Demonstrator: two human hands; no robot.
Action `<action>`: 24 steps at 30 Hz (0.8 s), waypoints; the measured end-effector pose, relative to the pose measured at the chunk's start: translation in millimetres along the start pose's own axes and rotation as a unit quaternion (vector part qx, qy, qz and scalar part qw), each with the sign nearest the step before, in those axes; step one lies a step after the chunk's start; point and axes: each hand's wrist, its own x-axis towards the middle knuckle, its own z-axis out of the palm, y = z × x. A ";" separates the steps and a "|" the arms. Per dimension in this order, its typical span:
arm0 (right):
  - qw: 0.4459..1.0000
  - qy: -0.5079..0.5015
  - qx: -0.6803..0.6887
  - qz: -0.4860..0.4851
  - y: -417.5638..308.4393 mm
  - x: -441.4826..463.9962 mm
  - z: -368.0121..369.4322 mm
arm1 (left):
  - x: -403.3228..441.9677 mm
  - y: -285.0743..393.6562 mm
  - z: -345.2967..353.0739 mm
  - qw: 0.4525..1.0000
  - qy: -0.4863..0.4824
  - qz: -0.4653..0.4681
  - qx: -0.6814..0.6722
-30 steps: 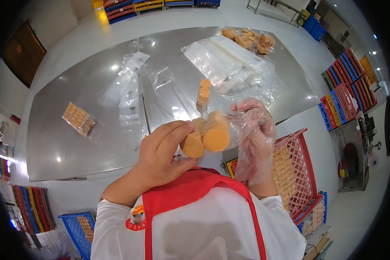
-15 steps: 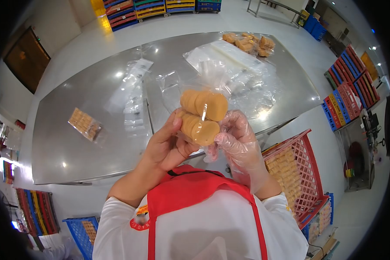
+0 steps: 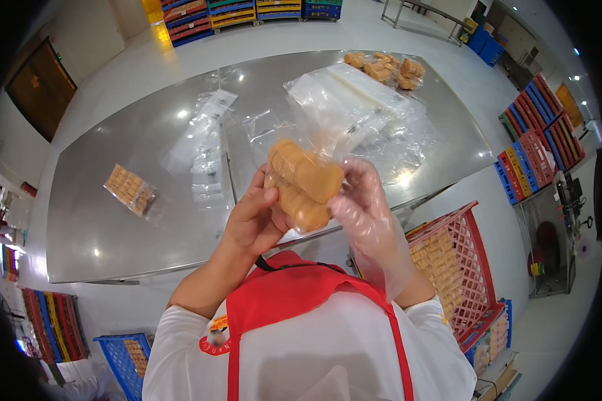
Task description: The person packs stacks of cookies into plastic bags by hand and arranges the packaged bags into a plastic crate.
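Observation:
A clear bag of round orange-tan pieces (image 3: 304,177), stacked in rows, is held up between both hands over the table's near edge. My bare left hand (image 3: 254,217) grips its left side, thumb on the front. On its right side, my right hand (image 3: 364,207), in a clear plastic glove, closes its fingers on the bag. Flat empty plastic bags (image 3: 348,100) lie beyond the hands, with a strip of clear packets (image 3: 207,147) to their left. One filled packet (image 3: 130,190) rests on the table's left part.
Filled bags (image 3: 384,69) sit at the far edge of the steel table (image 3: 140,120). A red crate (image 3: 478,281) of tan pieces stands at the right, near my right forearm, and a blue crate (image 3: 117,357) at the lower left. Stacked crates (image 3: 525,164) stand farther right.
The bag of pieces has turned and tilted between the hands. My right hand has moved from the bag's loose plastic to its filled side, and the small stack seen behind it no longer shows.

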 end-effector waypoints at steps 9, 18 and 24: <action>0.978 -0.006 -0.008 0.207 72.8 11.3 -49.8 | -11.8 -13.4 -16.5 0.922 0.099 -0.102 0.359; 0.936 0.046 -0.029 0.348 77.1 -11.6 -39.4 | -33.3 -22.4 -39.0 0.897 0.252 -0.154 0.329; 0.947 0.027 -0.144 0.287 64.4 -16.9 -25.5 | -42.2 -12.5 -27.0 0.713 0.141 0.037 0.686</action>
